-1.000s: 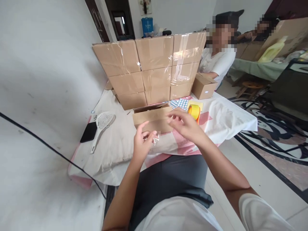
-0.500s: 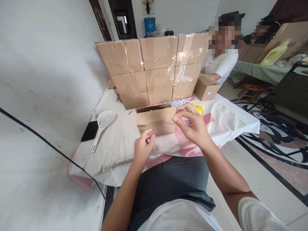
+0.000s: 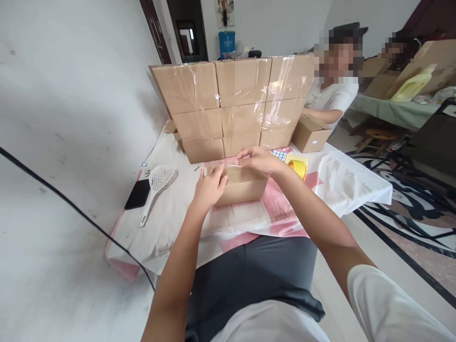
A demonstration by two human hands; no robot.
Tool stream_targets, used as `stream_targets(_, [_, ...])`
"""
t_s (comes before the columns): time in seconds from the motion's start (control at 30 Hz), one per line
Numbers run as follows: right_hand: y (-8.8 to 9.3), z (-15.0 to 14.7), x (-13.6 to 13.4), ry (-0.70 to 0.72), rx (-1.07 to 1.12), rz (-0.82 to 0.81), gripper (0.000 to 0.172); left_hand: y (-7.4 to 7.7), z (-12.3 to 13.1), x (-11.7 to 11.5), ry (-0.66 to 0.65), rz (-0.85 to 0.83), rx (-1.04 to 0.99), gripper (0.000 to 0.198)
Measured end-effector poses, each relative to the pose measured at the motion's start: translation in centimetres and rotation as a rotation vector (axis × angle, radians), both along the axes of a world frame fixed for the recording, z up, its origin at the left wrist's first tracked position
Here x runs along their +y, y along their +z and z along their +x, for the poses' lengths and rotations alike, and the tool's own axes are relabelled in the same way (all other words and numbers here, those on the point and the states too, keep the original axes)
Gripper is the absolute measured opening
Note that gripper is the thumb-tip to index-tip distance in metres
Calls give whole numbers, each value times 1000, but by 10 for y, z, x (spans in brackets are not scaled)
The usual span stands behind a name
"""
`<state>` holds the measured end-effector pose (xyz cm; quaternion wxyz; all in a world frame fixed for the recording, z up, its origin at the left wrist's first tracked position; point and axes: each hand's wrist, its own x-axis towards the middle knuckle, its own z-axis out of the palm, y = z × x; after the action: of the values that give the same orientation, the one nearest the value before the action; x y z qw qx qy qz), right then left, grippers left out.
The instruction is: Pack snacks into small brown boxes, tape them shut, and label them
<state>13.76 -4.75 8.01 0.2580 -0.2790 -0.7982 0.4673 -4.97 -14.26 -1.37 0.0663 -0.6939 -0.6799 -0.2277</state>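
A small brown cardboard box (image 3: 242, 190) lies lengthwise before me on the cloth-covered table. Its top flaps are down, and a pale shiny line runs across the top. My left hand (image 3: 210, 186) rests at the box's left end, fingers spread over the top edge. Reaching across the right part of the top is my right hand (image 3: 261, 161), its fingers stretched out toward the left hand. I see nothing held in either hand. To the right of the box stands a yellow tape roll (image 3: 298, 167) on a pale yellow sheet.
A wall of taped cardboard boxes (image 3: 242, 90) stands behind. At left lie a white skimmer (image 3: 161, 179) and a black phone (image 3: 137, 194). A person in a white shirt (image 3: 335, 97) sits back right by another carton (image 3: 310, 134). A black cable hangs along the left wall.
Both hands have moved forward onto the box, the right one also leftward. The box's top, with a raised edge and dark gap before, now looks closed. The view has shifted slightly.
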Motion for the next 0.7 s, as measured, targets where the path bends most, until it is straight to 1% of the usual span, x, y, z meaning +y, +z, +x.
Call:
stream_targets(0.13, [-2, -3, 14, 93, 20, -44, 22, -7, 4, -3, -16, 42, -23, 57])
stream_targets(0.2, [-9, -9, 23, 83, -37, -15, 18, -8, 4, -2, -13, 59, -65, 62])
stream_targets(0.27, [-20, -17, 33, 2, -203, 62, 14, -9, 5, -2, -6, 70, -94, 64])
stream_targets(0.37, [-37, -27, 41, -117, -442, 193, 14, -8, 6, -6, -24, 39, -42, 57])
stream_targets(0.47, [-47, -32, 38, -155, -481, 267, 13, -7, 4, -10, -56, -45, 56, 48])
stream_targets(0.57, [-49, -39, 33, -195, -525, 350, 18, -6, 1, -11, -79, -85, 95, 50])
stream_targets(0.6, [-48, -41, 34, -235, -552, 402, 21, -6, 0, -11, -81, -89, 100, 51])
stream_targets(0.63, [-46, -43, 37, -308, -577, 467, 25, -6, -1, -11, -82, -91, 105, 51])
stream_targets(0.7, [-41, -39, 51, -527, -606, 593, 34, -6, -1, -11, -83, -89, 107, 50])
